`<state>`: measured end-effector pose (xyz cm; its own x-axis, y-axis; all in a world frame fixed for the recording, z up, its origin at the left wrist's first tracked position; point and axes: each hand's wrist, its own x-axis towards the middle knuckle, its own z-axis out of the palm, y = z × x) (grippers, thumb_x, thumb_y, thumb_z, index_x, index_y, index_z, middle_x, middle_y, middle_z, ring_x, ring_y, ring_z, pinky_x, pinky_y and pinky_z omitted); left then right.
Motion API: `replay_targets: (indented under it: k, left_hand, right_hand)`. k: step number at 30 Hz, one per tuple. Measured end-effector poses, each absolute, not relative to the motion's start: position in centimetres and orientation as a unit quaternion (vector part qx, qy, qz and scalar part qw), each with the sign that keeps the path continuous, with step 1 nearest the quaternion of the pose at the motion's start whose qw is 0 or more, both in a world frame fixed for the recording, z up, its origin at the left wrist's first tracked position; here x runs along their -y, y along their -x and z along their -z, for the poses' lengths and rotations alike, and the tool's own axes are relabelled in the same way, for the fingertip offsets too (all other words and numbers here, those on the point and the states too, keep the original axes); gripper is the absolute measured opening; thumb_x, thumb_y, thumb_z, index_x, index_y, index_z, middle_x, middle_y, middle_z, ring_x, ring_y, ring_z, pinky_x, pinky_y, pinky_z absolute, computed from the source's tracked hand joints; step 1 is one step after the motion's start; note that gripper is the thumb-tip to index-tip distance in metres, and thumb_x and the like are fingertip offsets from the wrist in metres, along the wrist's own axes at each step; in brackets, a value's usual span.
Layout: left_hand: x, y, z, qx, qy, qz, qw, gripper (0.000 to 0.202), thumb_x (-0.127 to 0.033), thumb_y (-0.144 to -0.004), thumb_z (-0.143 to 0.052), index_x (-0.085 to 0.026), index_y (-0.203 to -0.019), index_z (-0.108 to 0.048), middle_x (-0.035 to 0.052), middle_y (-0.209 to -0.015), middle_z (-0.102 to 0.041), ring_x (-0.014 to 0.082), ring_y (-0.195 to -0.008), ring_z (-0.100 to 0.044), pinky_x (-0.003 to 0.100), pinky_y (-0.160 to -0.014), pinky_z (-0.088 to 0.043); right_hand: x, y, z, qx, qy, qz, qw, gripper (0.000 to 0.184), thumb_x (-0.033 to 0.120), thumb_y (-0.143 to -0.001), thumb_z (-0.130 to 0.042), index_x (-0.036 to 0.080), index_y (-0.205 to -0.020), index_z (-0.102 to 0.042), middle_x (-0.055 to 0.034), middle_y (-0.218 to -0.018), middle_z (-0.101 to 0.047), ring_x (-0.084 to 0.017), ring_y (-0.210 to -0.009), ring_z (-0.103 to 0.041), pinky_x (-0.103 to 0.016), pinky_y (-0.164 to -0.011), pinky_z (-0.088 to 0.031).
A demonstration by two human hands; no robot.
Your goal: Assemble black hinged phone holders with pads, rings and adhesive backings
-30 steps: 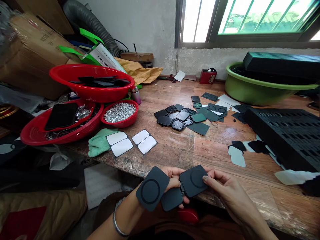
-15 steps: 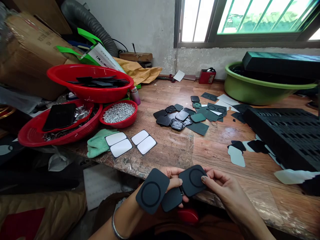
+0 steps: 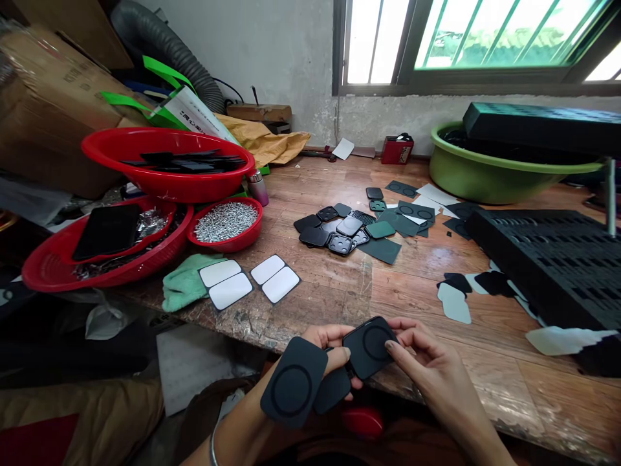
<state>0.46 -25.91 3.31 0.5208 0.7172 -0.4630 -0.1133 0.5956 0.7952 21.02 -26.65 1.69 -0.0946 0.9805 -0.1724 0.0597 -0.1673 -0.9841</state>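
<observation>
At the near edge of the wooden table [image 3: 436,259], my left hand [image 3: 330,346] is closed round a folding black pad assembly [image 3: 334,372] of three rounded square panels with ring marks. One panel [image 3: 294,382] hangs down to the left over my wrist. My right hand [image 3: 429,366] pinches the upper right panel [image 3: 369,346] with thumb and forefinger on its edge. A silver bangle [image 3: 213,446] sits on my left wrist.
A heap of black pad parts [image 3: 339,230] and dark sheets lies mid-table. Two sticker sheets [image 3: 250,281] and a green cloth [image 3: 182,285] lie at the left, by red bowls [image 3: 167,162] and a bowl of screws [image 3: 226,220]. A black tray [image 3: 553,259] and green basin [image 3: 495,171] stand right.
The pad assembly and both hands have shifted slightly down and to the left in view as the head camera moved; the grip on the panels is unchanged.
</observation>
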Motion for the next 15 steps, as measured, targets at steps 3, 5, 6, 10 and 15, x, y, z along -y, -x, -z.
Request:
replay_targets:
  k: [3, 5, 6, 10, 15]
  left_hand:
    - [25.90, -0.54, -3.22, -0.420, -0.376, -0.258, 0.785, 0.049, -0.037, -0.083, -0.065, -0.018, -0.127, -0.056, 0.0090, -0.091, -0.066, 0.0181, -0.072, -0.065, 0.026, -0.061, -0.056]
    - [25.91, -0.60, -3.25, -0.420, -0.388, -0.259, 0.778, 0.048, -0.036, -0.083, -0.064, -0.018, -0.127, -0.056, 0.0080, -0.088, -0.065, 0.0177, -0.072, -0.065, 0.026, -0.060, -0.055]
    - [25.94, -0.62, -3.29, -0.420, -0.392, -0.259, 0.776, 0.047, -0.036, -0.083, -0.063, -0.019, -0.127, -0.056, 0.0077, -0.089, -0.066, 0.0176, -0.072, -0.065, 0.025, -0.060, -0.055]
    - [26.27, -0.64, -3.36, -0.431, -0.422, -0.255, 0.756, 0.045, -0.032, -0.085, -0.058, -0.019, -0.128, -0.055, 0.0064, -0.087, -0.066, 0.0166, -0.072, -0.063, 0.022, -0.061, -0.053]
    - [26.89, -0.63, -2.65, -0.449, -0.418, -0.278, 0.739, 0.046, -0.030, -0.083, -0.059, -0.019, -0.127, -0.058, 0.0056, -0.091, -0.068, 0.0176, -0.073, -0.062, 0.022, -0.060, -0.052]
  right_hand:
    - [26.74, -20.88, -1.62, 0.492, 0.527, -0.543, 0.431, 0.040, 0.049, -0.078, -0.068, 0.012, -0.066, -0.057, -0.0116, -0.120, -0.049, -0.021, -0.111, -0.051, -0.022, -0.085, -0.048]
    - [26.81, -20.82, -1.50, 0.494, 0.526, -0.541, 0.433, 0.039, 0.048, -0.079, -0.068, 0.013, -0.066, -0.057, -0.0116, -0.120, -0.048, -0.021, -0.111, -0.050, -0.021, -0.082, -0.048]
    - [26.84, -20.81, -1.41, 0.497, 0.526, -0.537, 0.433, 0.039, 0.048, -0.079, -0.067, 0.013, -0.066, -0.056, -0.0116, -0.120, -0.047, -0.021, -0.111, -0.050, -0.020, -0.081, -0.048]
    - [26.96, -20.81, -1.10, 0.539, 0.541, -0.488, 0.423, 0.039, 0.047, -0.083, -0.062, 0.014, -0.065, -0.052, -0.0111, -0.115, -0.048, -0.019, -0.103, -0.052, -0.021, -0.076, -0.047]
    - [26.99, -21.53, -1.64, 0.719, 0.594, -0.214, 0.291, 0.037, 0.048, -0.091, -0.049, 0.018, -0.070, -0.053, -0.0072, -0.081, -0.055, -0.017, -0.076, -0.051, -0.026, -0.064, -0.035]
